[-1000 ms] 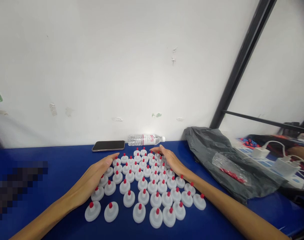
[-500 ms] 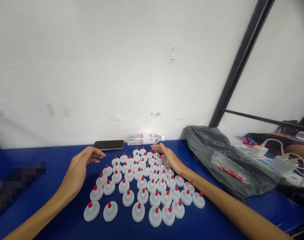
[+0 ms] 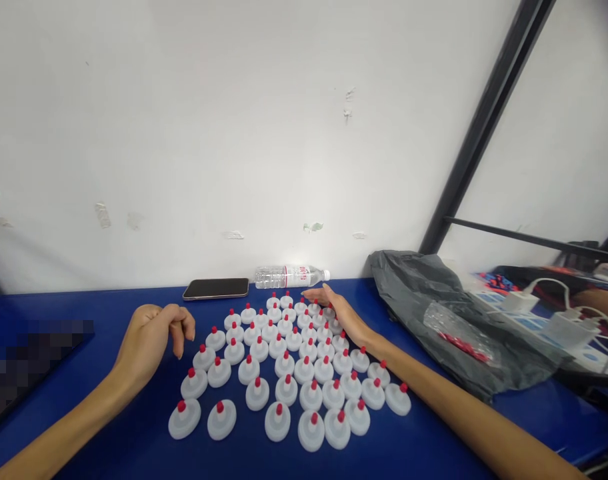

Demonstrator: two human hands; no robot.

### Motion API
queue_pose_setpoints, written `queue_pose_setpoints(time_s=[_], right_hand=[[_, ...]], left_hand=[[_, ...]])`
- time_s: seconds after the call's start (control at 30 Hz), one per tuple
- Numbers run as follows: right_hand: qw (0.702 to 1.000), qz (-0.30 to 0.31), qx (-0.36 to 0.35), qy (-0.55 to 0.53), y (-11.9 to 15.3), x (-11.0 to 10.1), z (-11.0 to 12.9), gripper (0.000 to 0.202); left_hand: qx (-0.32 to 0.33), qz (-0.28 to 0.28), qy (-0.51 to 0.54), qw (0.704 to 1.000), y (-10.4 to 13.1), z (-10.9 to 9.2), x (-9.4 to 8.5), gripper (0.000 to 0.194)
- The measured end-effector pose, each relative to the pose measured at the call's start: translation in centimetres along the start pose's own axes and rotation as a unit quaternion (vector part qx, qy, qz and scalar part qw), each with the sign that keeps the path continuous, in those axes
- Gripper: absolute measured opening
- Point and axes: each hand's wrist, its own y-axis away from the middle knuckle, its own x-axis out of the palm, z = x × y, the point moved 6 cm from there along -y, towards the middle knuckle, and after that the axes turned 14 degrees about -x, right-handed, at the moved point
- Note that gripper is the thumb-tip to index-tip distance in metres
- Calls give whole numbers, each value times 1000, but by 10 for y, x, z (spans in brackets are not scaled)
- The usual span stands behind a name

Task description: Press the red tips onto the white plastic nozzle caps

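Observation:
Several white round caps with red tips (image 3: 221,419) stand on the blue table (image 3: 144,443), spread across its middle. My left hand (image 3: 157,333) hovers at the left edge of the group, fingers curled downward and apart from the thumb, holding nothing visible. My right hand (image 3: 341,312) rests at the back right of the group, fingers stretched toward the left, beside the rearmost caps. It hides parts of a few caps. Neither hand grips a cap.
A phone (image 3: 216,289) and a clear bottle (image 3: 290,277) lie along the wall. On the right are a dark plastic bag (image 3: 409,293), a clear bag with red pieces (image 3: 459,337) and a power strip with chargers (image 3: 537,323). A pixelated dark object (image 3: 29,367) lies at left.
My left hand has drawn back slightly to the left and toward me, and its fingers now bend down. My right hand stays almost where it was.

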Motion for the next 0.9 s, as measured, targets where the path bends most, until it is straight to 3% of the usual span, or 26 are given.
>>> queue_pose_setpoints(time_s=[0.9], right_hand=[[1000,9,8,5,1,0,0,81]], left_hand=[[-4,26,25,999,9,-6,14,67]])
